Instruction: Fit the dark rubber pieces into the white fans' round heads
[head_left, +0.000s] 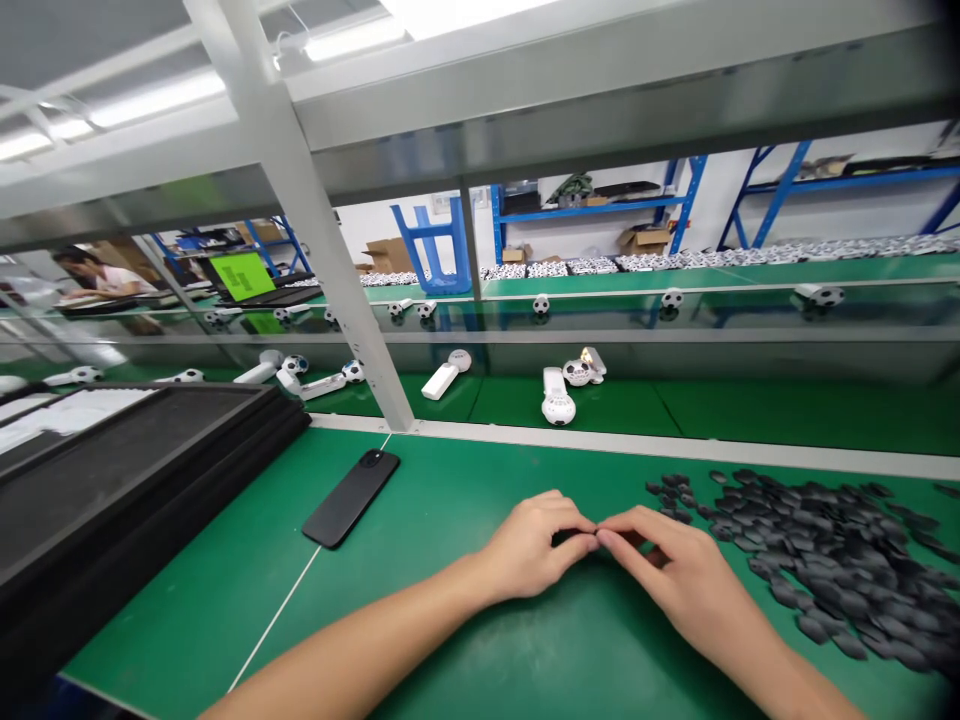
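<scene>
Over the green worktop (465, 660), my left hand (536, 545) and my right hand (675, 570) meet fingertip to fingertip. Both are closed in a pinch. A dark sliver shows where the fingertips join; it looks like a small black piece, mostly hidden by the fingers. To the right of my right hand lies a spread-out heap of thin, small black pieces (832, 550), with a few loose ones at its near-left edge. Left of my left hand, a black phone (351, 500) rests face down on the worktop.
Stacked black trays (150, 440) fill the left side. Beyond the white ledge (675, 445), white devices with football-patterned heads (559, 397) lie on a green surface. A white post (330, 230) rises at the ledge. A blue stool (439, 250) and a seated person (109, 275) are farther back.
</scene>
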